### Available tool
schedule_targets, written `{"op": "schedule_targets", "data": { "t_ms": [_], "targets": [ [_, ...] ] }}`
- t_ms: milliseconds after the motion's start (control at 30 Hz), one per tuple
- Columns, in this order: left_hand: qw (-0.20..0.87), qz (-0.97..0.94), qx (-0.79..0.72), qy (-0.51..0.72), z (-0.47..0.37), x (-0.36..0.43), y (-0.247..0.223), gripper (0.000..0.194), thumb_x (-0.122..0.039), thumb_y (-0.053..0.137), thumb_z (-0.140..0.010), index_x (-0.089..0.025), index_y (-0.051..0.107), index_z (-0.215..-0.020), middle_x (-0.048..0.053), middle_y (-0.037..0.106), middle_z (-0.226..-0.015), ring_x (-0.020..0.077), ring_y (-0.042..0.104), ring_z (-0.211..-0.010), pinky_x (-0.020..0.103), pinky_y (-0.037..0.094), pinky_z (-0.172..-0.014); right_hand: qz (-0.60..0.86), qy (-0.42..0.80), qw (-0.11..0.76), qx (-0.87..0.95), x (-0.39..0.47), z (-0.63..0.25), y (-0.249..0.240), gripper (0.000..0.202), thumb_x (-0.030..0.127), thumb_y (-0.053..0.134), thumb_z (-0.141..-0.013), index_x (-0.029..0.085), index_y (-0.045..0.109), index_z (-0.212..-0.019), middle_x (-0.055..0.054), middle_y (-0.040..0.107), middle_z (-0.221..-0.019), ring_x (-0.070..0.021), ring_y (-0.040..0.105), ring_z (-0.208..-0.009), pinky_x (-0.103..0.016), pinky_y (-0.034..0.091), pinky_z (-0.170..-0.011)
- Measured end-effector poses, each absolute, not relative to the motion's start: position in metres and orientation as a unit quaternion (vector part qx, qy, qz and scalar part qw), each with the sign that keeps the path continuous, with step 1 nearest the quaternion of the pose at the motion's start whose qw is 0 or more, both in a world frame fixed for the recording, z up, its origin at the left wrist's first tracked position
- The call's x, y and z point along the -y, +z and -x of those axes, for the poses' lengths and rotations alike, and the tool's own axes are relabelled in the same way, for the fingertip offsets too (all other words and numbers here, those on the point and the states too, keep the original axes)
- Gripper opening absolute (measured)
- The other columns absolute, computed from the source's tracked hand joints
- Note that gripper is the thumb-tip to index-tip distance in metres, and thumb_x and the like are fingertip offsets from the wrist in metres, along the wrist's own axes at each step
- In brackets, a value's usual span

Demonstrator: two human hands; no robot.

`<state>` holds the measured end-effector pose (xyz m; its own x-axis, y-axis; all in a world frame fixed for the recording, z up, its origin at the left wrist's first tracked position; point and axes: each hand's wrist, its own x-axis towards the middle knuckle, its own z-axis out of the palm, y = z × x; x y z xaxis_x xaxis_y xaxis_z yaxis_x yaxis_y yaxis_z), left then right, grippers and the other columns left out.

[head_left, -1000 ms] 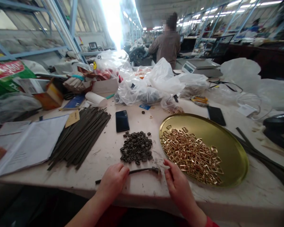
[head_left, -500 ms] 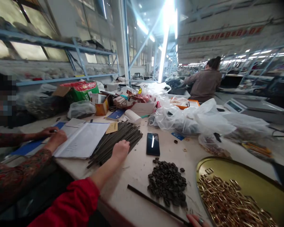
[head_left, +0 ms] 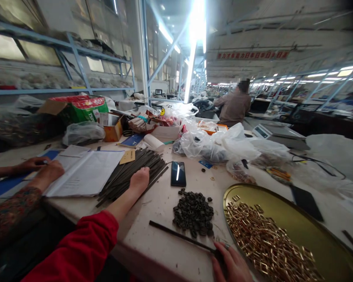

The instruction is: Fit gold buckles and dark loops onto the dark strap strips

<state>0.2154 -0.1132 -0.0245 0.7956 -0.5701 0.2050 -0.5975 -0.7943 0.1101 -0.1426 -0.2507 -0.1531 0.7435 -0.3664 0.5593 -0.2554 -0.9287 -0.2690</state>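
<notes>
Strips [head_left: 154, 159] L of phone [head_left: 178, 174] — tray [head_left: 300, 219] R, buckles [head_left: 267, 239] in it.

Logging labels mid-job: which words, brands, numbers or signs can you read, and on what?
"50" on the red and green plastic bag; its other lettering is blurred.
"日", repeated, on the long banner with red characters; the rest is blurred.
Too small or blurred: print on the white paper sheets, flat tan card and dark blue booklet.
</notes>
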Motion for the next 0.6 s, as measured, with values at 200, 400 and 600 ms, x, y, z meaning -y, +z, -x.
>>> {"op": "schedule_targets", "data": {
  "t_ms": [200, 400, 600],
  "targets": [
    [0.157, -0.868, 0.471, -0.015, -0.118, 0.084, 0.009, 0.025, -0.023, 0.037, -0.090, -0.020, 0.057, -0.105, 0.005, 0.064, -0.100, 0.0161, 0.060, -0.092, 0.024, 0.042, -0.082, 0.780, -0.319, 0.412, -0.347, 0.246, 0.150, -0.105, 0.048, 0.051, 0.046, -0.081, 0.020, 0.047, -0.118, -0.010, 0.062, -0.101, -0.0243, 0.061, -0.088, -0.036, 0.049, -0.077],
    [0.229, -0.759, 0.511, -0.333, -0.027, 0.057, 0.007, 0.020, -0.024, 0.042, -0.084, -0.021, 0.061, -0.083, 0.000, 0.064, -0.077, 0.0144, 0.056, -0.070, 0.021, 0.036, -0.058, 0.708, -0.242, 0.585, -0.313, 0.232, 0.139, -0.061, 0.034, 0.053, 0.050, -0.079, 0.021, 0.057, -0.088, 0.002, 0.050, -0.061, -0.0133, 0.048, -0.057, -0.023, 0.040, -0.054],
    [0.360, -0.697, 0.368, -0.499, -0.012, 0.073, -0.017, 0.031, -0.038, 0.036, -0.084, -0.016, 0.058, -0.088, -0.003, 0.047, -0.060, 0.0110, 0.042, -0.054, 0.020, 0.031, -0.050, 0.794, -0.096, 0.560, -0.215, 0.233, 0.121, -0.049, 0.033, 0.048, 0.041, -0.085, 0.019, 0.055, -0.080, 0.000, 0.053, -0.065, -0.0139, 0.051, -0.059, -0.024, 0.040, -0.054]
  ]
}}
